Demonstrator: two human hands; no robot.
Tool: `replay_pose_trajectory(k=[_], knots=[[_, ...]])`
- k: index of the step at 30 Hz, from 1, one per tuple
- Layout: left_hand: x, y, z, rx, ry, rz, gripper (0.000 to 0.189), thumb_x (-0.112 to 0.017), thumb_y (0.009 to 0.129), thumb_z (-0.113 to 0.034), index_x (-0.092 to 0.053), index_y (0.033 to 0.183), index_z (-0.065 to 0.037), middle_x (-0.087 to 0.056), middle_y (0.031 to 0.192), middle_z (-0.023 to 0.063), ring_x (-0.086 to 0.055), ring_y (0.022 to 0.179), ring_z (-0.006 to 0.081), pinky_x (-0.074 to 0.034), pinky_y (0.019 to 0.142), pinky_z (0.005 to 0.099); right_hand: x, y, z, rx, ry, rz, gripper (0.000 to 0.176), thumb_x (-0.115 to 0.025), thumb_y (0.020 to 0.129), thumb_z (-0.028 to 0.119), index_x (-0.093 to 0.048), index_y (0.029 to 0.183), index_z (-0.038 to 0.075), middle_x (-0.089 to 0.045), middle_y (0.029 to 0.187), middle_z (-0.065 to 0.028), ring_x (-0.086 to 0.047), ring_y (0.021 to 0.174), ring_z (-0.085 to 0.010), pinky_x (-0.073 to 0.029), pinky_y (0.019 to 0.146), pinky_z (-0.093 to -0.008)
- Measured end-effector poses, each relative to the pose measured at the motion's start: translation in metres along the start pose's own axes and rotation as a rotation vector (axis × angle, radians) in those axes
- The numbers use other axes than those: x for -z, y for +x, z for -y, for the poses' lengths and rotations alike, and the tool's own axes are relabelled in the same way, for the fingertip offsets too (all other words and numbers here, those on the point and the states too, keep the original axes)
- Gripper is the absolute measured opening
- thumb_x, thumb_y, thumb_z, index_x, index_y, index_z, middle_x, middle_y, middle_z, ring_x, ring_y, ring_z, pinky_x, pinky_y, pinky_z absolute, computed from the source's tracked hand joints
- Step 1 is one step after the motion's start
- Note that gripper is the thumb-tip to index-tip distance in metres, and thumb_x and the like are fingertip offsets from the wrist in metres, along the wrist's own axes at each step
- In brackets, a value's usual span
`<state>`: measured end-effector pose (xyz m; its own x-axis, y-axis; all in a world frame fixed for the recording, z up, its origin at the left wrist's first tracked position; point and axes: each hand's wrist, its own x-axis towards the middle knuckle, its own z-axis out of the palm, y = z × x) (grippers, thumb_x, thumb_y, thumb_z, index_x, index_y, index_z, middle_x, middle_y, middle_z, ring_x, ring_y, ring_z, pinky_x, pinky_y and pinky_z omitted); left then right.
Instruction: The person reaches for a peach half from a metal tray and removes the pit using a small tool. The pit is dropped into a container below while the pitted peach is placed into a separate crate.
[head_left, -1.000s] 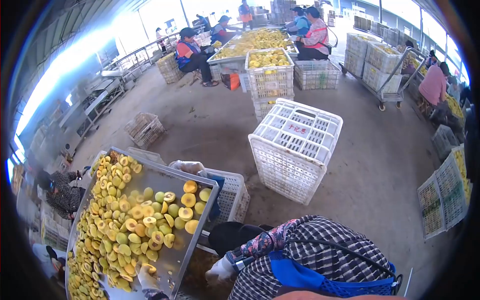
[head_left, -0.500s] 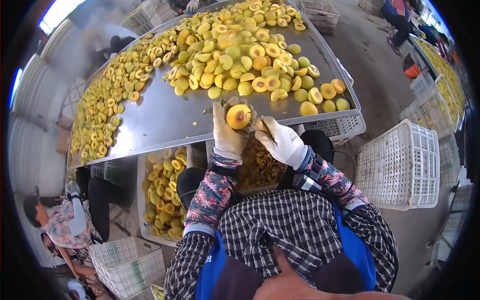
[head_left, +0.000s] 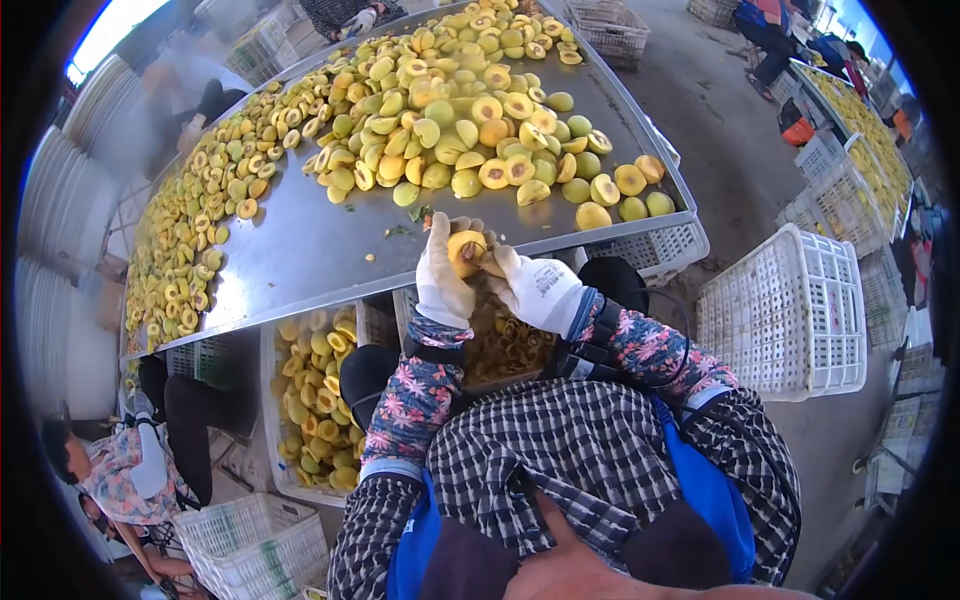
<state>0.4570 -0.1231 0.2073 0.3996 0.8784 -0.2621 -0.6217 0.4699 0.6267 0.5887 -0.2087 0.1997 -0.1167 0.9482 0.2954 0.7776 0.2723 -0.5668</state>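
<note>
My left hand point(head_left: 443, 283), in a white work glove, is closed around a yellow peach half point(head_left: 466, 250), its brownish centre turned up toward me. My right hand point(head_left: 543, 290), gloved too, presses pinched fingers against the fruit's right side. Whatever sits between those fingers is hidden. Both hands are just off the near edge of a metal table point(head_left: 335, 245). A large pile of cut peaches point(head_left: 440, 135) lies on it beyond my hands. Below my hands, partly covered by them, a container holds brownish-yellow fruit pieces point(head_left: 512, 340).
A crate point(head_left: 268, 400) of peach halves stands under the table, left of my knees. To the right is a tall white crate point(head_left: 785, 310). Another white crate point(head_left: 250, 545) is at lower left, near a seated person point(head_left: 130, 465). Across the table a co-worker's gloved hand point(head_left: 362, 20) shows.
My right fingers have moved in against the peach, and the thin metal piece seen between them is now hidden. The peach's brownish centre now shows more. The whole view has shifted slightly.
</note>
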Motion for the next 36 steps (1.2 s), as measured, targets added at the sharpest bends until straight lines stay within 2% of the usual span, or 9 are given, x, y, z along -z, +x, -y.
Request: replay_pose_trajectory(k=[18, 20, 21, 23, 26, 28, 30, 33, 36], knots=[[-0.005, -0.01, 0.013, -0.118, -0.094, 0.14, 0.034, -0.06, 0.094, -0.031, -0.051, 0.112, -0.005, -0.058, 0.103, 0.0113, -0.058, 0.098, 0.026, -0.049, 0.09, 0.039, -0.011, 0.0, -0.01, 0.091, 0.146, -0.113, 0.037, -0.055, 0.089, 0.021, -0.046, 0.121, 0.005, -0.064, 0.09, -0.0218, -0.063, 0.078, -0.0394, -0.052, 0.066, -0.0448], [0.006, -0.018, 0.011, -0.799, 1.117, 0.284, 0.038, -0.048, 0.087, 0.007, -0.046, 0.124, 0.001, -0.059, 0.1, 0.0092, -0.058, 0.089, 0.0172, -0.05, 0.074, 0.0253, 0.004, 0.0, -0.009, 0.063, 0.069, -0.007, 0.022, -0.054, 0.088, 0.022, -0.058, 0.105, 0.008, -0.064, 0.083, -0.0202, -0.063, 0.071, -0.0376, -0.052, 0.06, -0.0444], [0.028, -0.004, 0.018, -0.621, 0.943, 0.265, 0.03, -0.047, 0.1, -0.023, -0.053, 0.116, 0.003, -0.063, 0.096, 0.0105, -0.061, 0.086, 0.0191, -0.052, 0.078, 0.029, 0.003, -0.004, -0.013, 0.115, 0.068, -0.056, 0.018, -0.055, 0.087, 0.022, -0.059, 0.097, 0.008, -0.064, 0.079, -0.0186, -0.063, 0.069, -0.0374, -0.051, 0.06, -0.0445], [0.042, 0.017, 0.003, 0.018, 0.235, 0.333, 0.03, -0.047, 0.095, -0.006, -0.047, 0.124, 0.004, -0.058, 0.093, 0.0095, -0.059, 0.086, 0.0183, -0.051, 0.081, 0.0297, -0.01, 0.0, -0.025, 0.137, 0.177, 0.017, 0.024, -0.054, 0.091, 0.024, -0.057, 0.107, 0.007, -0.064, 0.091, -0.0185, -0.064, 0.083, -0.0363, -0.052, 0.073, -0.0414], [0.009, -0.014, 0.009, -0.581, 0.813, 0.386, 0.04, -0.057, 0.092, -0.017, -0.042, 0.123, 0.003, -0.05, 0.108, 0.012, -0.054, 0.095, 0.0208, -0.048, 0.084, 0.0337, -0.003, -0.005, -0.01, -0.056, 0.365, 0.024, 0.034, -0.053, 0.093, 0.03, -0.051, 0.113, 0.002, -0.062, 0.097, -0.0213, -0.062, 0.09, -0.0394, -0.05, 0.077, -0.0414], [0.002, -0.016, 0.017, -0.578, 0.704, 0.311, 0.043, -0.057, 0.092, -0.022, -0.041, 0.124, 0.002, -0.05, 0.109, 0.0123, -0.053, 0.098, 0.0224, -0.047, 0.087, 0.0356, -0.013, -0.002, -0.011, -0.111, 0.447, 0.028, 0.039, -0.053, 0.093, 0.032, -0.048, 0.115, 0.0, -0.06, 0.101, -0.0239, -0.059, 0.095, -0.0419, -0.048, 0.081, -0.0427], [-0.003, -0.014, 0.014, -0.201, 0.208, 0.077, 0.041, -0.055, 0.095, -0.038, -0.045, 0.114, -0.003, -0.051, 0.101, 0.0094, -0.054, 0.092, 0.0213, -0.048, 0.081, 0.0327, -0.017, -0.003, -0.012, -0.115, 0.469, 0.069, 0.041, -0.053, 0.093, 0.033, -0.046, 0.118, 0.001, -0.06, 0.101, -0.0249, -0.059, 0.097, -0.0414, -0.047, 0.082, -0.0433], [0.006, -0.011, 0.022, -0.439, 0.413, 0.106, 0.041, -0.052, 0.095, -0.044, -0.047, 0.105, -0.005, -0.052, 0.098, 0.0082, -0.053, 0.09, 0.0219, -0.048, 0.08, 0.0336, -0.022, -0.007, -0.018, -0.145, 0.454, 0.08, 0.039, -0.053, 0.094, 0.03, -0.046, 0.119, 0.001, -0.061, 0.1, -0.0232, -0.06, 0.095, -0.0388, -0.047, 0.082, -0.0427], [0.027, 0.007, 0.009, -0.061, 0.318, 0.122, 0.044, -0.047, 0.098, -0.042, -0.047, 0.109, 0.0, -0.052, 0.098, 0.0118, -0.055, 0.091, 0.0232, -0.047, 0.084, 0.0366, -0.032, -0.007, -0.03, -0.014, 0.447, 0.077, 0.035, -0.054, 0.094, 0.027, -0.047, 0.117, 0.002, -0.061, 0.099, -0.0211, -0.062, 0.092, -0.0361, -0.048, 0.08, -0.0407]])
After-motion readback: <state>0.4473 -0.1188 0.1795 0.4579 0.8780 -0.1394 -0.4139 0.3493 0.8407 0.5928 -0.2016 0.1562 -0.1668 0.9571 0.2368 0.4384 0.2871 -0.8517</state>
